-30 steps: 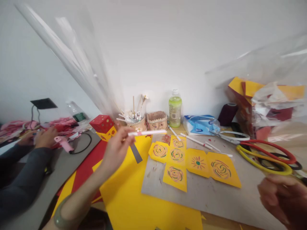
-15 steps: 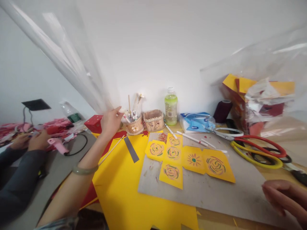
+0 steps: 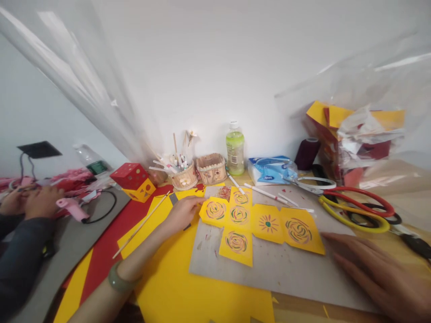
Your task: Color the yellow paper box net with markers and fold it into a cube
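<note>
A yellow paper box cutout [image 3: 269, 242] lies unfolded on a grey board [image 3: 286, 273], its panels drawn with swirls and one sun-like flower. My left hand [image 3: 180, 215], with a bracelet on the wrist, has its thumb and index finger closed at the cutout's left edge. Beyond the cutout's right end, my right hand [image 3: 373, 269] lies low over the board with fingers stretched out, fingertips close to the edge. Several white markers [image 3: 266, 193] rest behind the cutout. A grey strip [image 3: 173, 198] is partly covered by my left hand.
Along the wall stand a pen cup [image 3: 185, 178], a small basket [image 3: 211, 169], a green-labelled bottle [image 3: 235, 150] and a tissue pack [image 3: 271, 169]. Scissors [image 3: 357, 202] lie at right. A red-and-yellow dice box [image 3: 131, 179] stands left, near another person's hands [image 3: 43, 202] and a pink glue gun [image 3: 72, 209].
My left hand has come away from the pen cup, moving right and down to the cutout's left edge. My right hand has moved left, its fingers straightened. The dice box is now uncovered.
</note>
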A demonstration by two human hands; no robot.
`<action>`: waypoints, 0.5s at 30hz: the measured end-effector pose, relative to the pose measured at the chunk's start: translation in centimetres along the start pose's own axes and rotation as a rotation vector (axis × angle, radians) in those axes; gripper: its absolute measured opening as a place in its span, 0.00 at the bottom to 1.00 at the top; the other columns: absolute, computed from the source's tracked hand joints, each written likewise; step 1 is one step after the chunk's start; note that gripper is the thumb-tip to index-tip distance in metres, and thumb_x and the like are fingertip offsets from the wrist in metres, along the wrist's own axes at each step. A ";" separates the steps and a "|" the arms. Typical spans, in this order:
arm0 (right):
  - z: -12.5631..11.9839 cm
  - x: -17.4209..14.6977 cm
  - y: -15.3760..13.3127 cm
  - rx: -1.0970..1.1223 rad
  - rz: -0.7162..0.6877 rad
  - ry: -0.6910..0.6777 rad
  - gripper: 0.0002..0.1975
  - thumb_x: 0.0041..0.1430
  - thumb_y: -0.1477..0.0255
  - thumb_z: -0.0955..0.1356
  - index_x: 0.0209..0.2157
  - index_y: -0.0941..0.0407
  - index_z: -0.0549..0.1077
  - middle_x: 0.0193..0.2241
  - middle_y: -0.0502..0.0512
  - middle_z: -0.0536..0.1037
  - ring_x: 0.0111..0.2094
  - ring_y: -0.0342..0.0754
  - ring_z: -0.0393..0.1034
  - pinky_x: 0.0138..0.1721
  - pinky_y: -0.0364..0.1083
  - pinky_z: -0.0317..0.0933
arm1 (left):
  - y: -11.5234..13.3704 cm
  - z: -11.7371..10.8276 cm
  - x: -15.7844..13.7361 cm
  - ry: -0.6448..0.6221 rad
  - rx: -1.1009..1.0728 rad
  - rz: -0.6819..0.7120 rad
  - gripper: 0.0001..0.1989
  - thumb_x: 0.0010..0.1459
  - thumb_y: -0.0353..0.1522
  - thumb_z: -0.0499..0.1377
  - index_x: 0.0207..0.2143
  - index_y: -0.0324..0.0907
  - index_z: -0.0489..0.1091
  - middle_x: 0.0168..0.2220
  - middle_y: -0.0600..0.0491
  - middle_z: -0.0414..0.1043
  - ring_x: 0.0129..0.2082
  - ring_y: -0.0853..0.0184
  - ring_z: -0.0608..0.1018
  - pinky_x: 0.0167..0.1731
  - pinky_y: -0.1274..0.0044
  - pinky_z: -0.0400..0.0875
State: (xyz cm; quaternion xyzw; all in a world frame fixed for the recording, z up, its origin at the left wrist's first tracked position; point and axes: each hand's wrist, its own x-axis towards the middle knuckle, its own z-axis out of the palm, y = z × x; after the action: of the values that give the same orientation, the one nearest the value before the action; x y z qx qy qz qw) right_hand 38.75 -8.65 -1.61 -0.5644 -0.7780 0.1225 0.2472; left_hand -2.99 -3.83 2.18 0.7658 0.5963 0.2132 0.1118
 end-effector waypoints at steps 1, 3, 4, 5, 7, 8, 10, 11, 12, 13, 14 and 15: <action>0.2 0.2 -0.3 -0.009 -0.012 -0.003 0.16 0.56 0.66 0.63 0.46 0.51 0.71 0.48 0.61 0.72 0.50 0.60 0.65 0.54 0.56 0.55 | -0.2 0.2 0.2 -0.021 -0.031 0.021 0.20 0.51 0.22 0.50 0.43 0.45 0.73 0.42 0.54 0.75 0.42 0.66 0.74 0.45 0.76 0.67; 0.3 0.6 -0.7 0.003 -0.012 0.023 0.17 0.56 0.65 0.63 0.47 0.53 0.70 0.49 0.62 0.72 0.50 0.61 0.65 0.54 0.56 0.56 | -0.3 0.3 0.4 -0.028 -0.083 0.044 0.18 0.51 0.23 0.52 0.41 0.45 0.74 0.40 0.53 0.75 0.41 0.66 0.75 0.44 0.76 0.67; 0.2 0.8 -0.8 0.022 -0.006 0.036 0.18 0.55 0.65 0.63 0.47 0.52 0.70 0.49 0.61 0.72 0.50 0.61 0.65 0.53 0.56 0.58 | -0.4 0.3 0.4 -0.018 -0.107 0.048 0.16 0.51 0.24 0.53 0.40 0.44 0.74 0.39 0.52 0.75 0.39 0.66 0.75 0.43 0.75 0.68; 0.0 1.0 -0.9 0.049 0.005 0.038 0.18 0.54 0.65 0.64 0.47 0.52 0.70 0.48 0.60 0.73 0.50 0.61 0.66 0.51 0.54 0.60 | -0.4 0.3 0.4 -0.006 -0.131 0.053 0.15 0.52 0.25 0.53 0.39 0.43 0.74 0.39 0.51 0.75 0.38 0.66 0.75 0.42 0.75 0.68; -0.6 1.3 -1.1 0.119 0.042 0.025 0.18 0.52 0.65 0.65 0.46 0.51 0.71 0.46 0.59 0.75 0.47 0.59 0.69 0.46 0.49 0.65 | -0.2 0.1 0.2 0.015 -0.179 0.073 0.12 0.53 0.26 0.53 0.37 0.42 0.75 0.37 0.50 0.75 0.37 0.66 0.75 0.41 0.75 0.68; -0.9 1.5 -1.2 0.152 0.075 0.035 0.18 0.51 0.65 0.66 0.45 0.50 0.71 0.43 0.58 0.77 0.44 0.58 0.71 0.44 0.48 0.66 | -0.1 0.0 0.1 0.021 -0.202 0.089 0.11 0.53 0.26 0.54 0.35 0.41 0.75 0.36 0.50 0.75 0.36 0.67 0.75 0.40 0.75 0.68; -1.5 1.7 -1.5 0.225 0.150 0.050 0.18 0.49 0.66 0.67 0.45 0.50 0.71 0.39 0.58 0.79 0.39 0.56 0.74 0.40 0.46 0.67 | 0.4 -0.3 -0.1 0.025 -0.237 0.130 0.09 0.53 0.27 0.54 0.32 0.40 0.74 0.34 0.50 0.74 0.35 0.67 0.74 0.38 0.76 0.68; -1.8 1.8 -1.7 0.267 0.188 0.050 0.19 0.49 0.66 0.67 0.46 0.50 0.70 0.37 0.58 0.80 0.37 0.56 0.75 0.38 0.46 0.68 | 0.7 -0.5 -0.2 0.026 -0.248 0.153 0.08 0.53 0.27 0.55 0.31 0.40 0.74 0.33 0.50 0.73 0.35 0.67 0.74 0.38 0.76 0.68; -2.1 2.0 -2.0 0.317 0.215 0.046 0.21 0.48 0.66 0.67 0.46 0.51 0.70 0.37 0.58 0.80 0.36 0.56 0.75 0.37 0.46 0.68 | 1.1 -0.8 -0.3 0.027 -0.254 0.176 0.07 0.52 0.27 0.56 0.30 0.41 0.74 0.33 0.51 0.72 0.36 0.67 0.73 0.39 0.75 0.67; -2.3 2.1 -2.2 0.368 0.233 0.030 0.22 0.47 0.65 0.68 0.47 0.51 0.69 0.38 0.59 0.79 0.37 0.56 0.75 0.36 0.45 0.69 | 1.6 -1.0 -0.4 0.030 -0.262 0.201 0.06 0.52 0.27 0.57 0.29 0.41 0.74 0.34 0.51 0.71 0.37 0.67 0.72 0.41 0.74 0.66; -2.4 2.3 -2.5 0.418 0.244 0.038 0.23 0.46 0.65 0.68 0.47 0.52 0.68 0.40 0.60 0.78 0.37 0.56 0.75 0.34 0.44 0.69 | 2.1 -1.2 -0.5 0.035 -0.276 0.226 0.05 0.51 0.27 0.57 0.28 0.41 0.74 0.36 0.50 0.70 0.39 0.66 0.72 0.43 0.74 0.65; -2.6 2.5 -2.7 0.456 0.248 0.047 0.23 0.46 0.65 0.68 0.47 0.52 0.68 0.44 0.60 0.77 0.39 0.56 0.74 0.35 0.43 0.69 | 2.7 -1.5 -0.5 0.038 -0.299 0.249 0.05 0.51 0.27 0.58 0.27 0.42 0.73 0.37 0.50 0.70 0.41 0.66 0.71 0.44 0.73 0.64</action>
State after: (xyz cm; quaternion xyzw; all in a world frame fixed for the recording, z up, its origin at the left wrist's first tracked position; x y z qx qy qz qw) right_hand 37.27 -7.47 2.45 -0.5880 -0.6492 0.3109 0.3690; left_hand -1.43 -5.16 4.52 0.8043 0.4608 0.3260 0.1857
